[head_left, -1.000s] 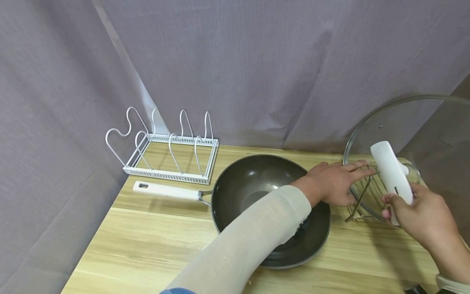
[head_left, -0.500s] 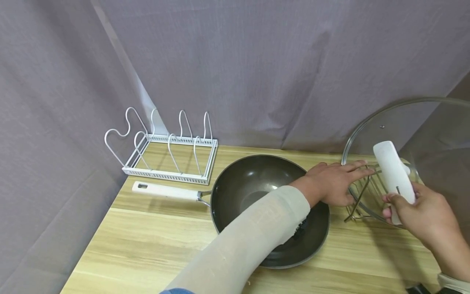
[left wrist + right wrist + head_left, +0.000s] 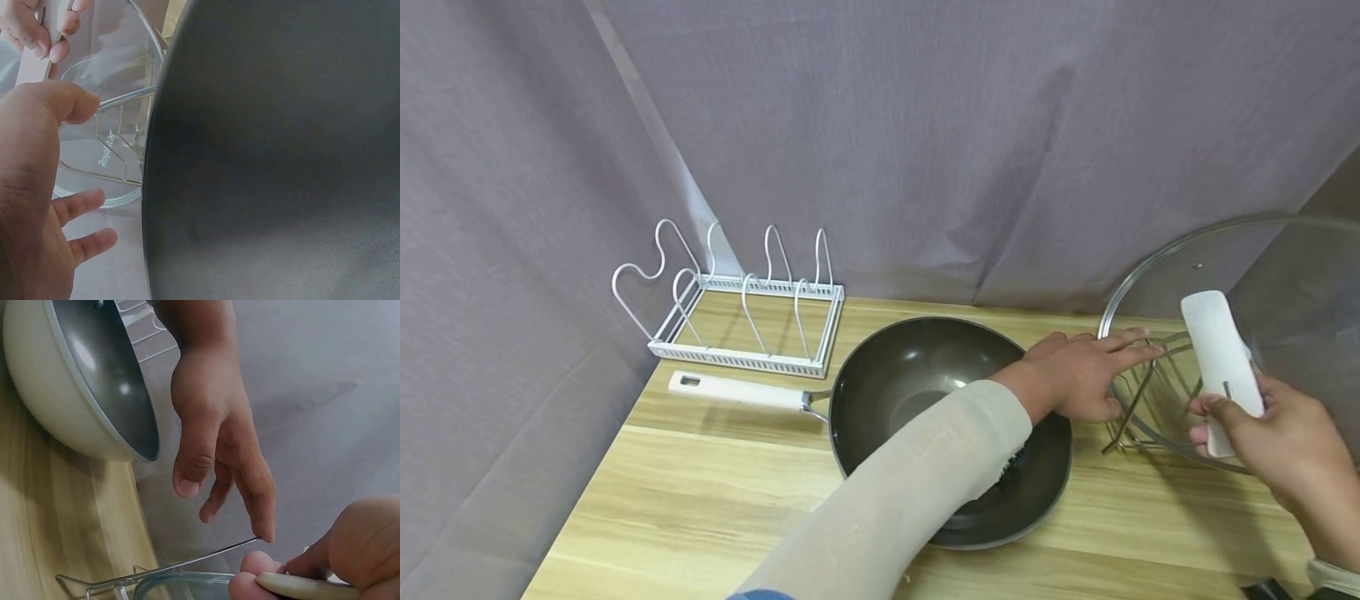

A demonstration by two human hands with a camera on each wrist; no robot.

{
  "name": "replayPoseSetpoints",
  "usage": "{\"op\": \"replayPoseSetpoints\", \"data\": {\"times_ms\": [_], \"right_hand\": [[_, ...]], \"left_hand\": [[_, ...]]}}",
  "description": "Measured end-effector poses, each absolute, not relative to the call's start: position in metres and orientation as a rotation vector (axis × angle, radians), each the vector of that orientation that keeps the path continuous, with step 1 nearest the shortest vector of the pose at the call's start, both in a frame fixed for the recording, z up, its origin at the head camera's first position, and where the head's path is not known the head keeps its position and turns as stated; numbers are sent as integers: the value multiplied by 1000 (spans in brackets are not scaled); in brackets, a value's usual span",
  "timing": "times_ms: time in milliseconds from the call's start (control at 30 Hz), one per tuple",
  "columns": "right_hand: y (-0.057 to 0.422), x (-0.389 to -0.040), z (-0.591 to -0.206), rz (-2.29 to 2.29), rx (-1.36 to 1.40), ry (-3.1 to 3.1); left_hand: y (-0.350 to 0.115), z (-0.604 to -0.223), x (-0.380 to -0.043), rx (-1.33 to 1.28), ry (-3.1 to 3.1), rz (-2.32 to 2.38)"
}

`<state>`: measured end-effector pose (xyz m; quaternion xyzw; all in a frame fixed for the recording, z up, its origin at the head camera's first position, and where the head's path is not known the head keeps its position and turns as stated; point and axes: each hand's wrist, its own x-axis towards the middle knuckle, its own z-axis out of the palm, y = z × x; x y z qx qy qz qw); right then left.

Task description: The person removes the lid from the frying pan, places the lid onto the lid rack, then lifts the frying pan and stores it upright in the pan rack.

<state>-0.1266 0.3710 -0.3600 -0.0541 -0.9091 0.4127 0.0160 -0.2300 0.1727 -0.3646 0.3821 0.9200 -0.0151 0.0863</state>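
My right hand grips the white upright handle of a large glass lid. The lid stands on edge in a gold wire rack at the table's right side. My left hand reaches over a dark wok, fingers spread and fairly straight. In the right wrist view, one left fingertip touches the end of the rack's wire. "Royalstar" lettering shows through the wires in the left wrist view. The left sleeve covers part of the wok.
A white metal rack with upright loops stands at the back left of the wooden table. The wok's white handle points left. Grey curtains hang behind. A black object shows at the lower right edge.
My right hand and the lid have shifted a little to the right, and the lid's top edge sits lower. The left hand stays at the rack.
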Motion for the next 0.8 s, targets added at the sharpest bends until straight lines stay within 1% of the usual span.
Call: {"op": "replayPoseSetpoints", "data": {"times_ms": [133,400,633,800], "right_hand": [[374,-127,-361,1294,-152,-2829],[373,-128,-358,1155,-99,-2895],[375,-128,-351,788,-155,-2974],[377,-128,-348,705,-191,-2987]], "left_hand": [[173,-366,-230,1152,2746,-41],[173,-366,-231,1142,2741,-38],[173,-365,-230,1132,2735,-78],[173,-364,-228,1113,2735,-98]]}}
